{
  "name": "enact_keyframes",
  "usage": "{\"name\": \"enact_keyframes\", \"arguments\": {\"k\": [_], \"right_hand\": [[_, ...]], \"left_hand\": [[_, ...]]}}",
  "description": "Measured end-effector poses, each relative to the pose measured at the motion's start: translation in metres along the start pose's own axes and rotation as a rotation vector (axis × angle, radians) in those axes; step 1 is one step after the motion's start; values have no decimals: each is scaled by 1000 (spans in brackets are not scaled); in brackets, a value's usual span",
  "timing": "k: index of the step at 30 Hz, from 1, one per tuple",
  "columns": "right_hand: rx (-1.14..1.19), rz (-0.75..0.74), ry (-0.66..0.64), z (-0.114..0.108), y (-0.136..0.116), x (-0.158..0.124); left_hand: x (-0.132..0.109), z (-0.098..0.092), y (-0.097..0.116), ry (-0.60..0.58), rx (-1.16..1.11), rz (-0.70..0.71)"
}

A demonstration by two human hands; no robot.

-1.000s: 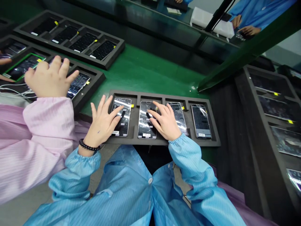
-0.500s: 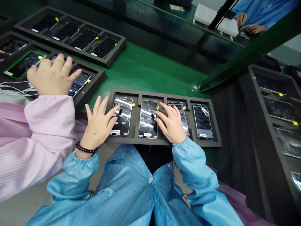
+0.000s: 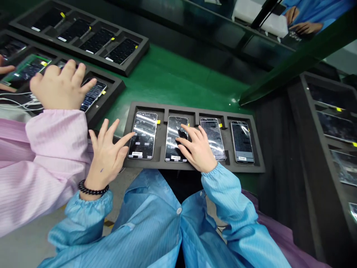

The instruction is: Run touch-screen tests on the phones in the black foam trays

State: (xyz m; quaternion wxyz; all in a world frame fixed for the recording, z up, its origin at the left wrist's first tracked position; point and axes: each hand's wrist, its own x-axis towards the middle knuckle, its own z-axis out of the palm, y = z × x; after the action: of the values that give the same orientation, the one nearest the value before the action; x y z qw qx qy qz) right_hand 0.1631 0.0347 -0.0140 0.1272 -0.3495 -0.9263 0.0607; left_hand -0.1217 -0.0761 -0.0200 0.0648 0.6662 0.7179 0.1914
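Note:
A dark foam tray (image 3: pixel 160 147) in front of me holds several smartphones in its compartments. My right hand (image 3: pixel 199 149) is over the second smartphone (image 3: pixel 172 147) from the left, its fingers spread and fingertips at the screen. It holds nothing. My left hand (image 3: pixel 106 156), fingers apart, is at the tray's left end, with the index fingertip by the left edge of the leftmost smartphone (image 3: pixel 144 143). The third smartphone (image 3: pixel 213 139) shows lines of text and is partly behind my right hand. On the right lies a smartphone (image 3: pixel 242 143) with a text screen.
At left, a co-worker's hand (image 3: pixel 60 85) in a pink sleeve is over another phone tray (image 3: pixel 113 95) with white cables (image 3: pixel 19 102). A further phone tray (image 3: pixel 131 67) lies behind. A dark rack of phones (image 3: pixel 312 123) and a green post (image 3: pixel 295 70) are at right.
My left hand has drawn back left from over the leftmost phone. My right hand has shifted slightly left and down over the second phone. At far left, more of another hand shows.

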Motion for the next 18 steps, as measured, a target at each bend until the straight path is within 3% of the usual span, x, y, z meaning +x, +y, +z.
{"name": "enact_keyframes", "arguments": {"k": [7,13,18], "right_hand": [[8,-47,12,1,-11,13],[13,-40,24,0,-12,15],[4,-34,-12,5,-11,14]], "left_hand": [[0,4,-2,-74,2,-35],[9,11,2,-111,-3,81],[12,14,4,-96,-28,98]]}}
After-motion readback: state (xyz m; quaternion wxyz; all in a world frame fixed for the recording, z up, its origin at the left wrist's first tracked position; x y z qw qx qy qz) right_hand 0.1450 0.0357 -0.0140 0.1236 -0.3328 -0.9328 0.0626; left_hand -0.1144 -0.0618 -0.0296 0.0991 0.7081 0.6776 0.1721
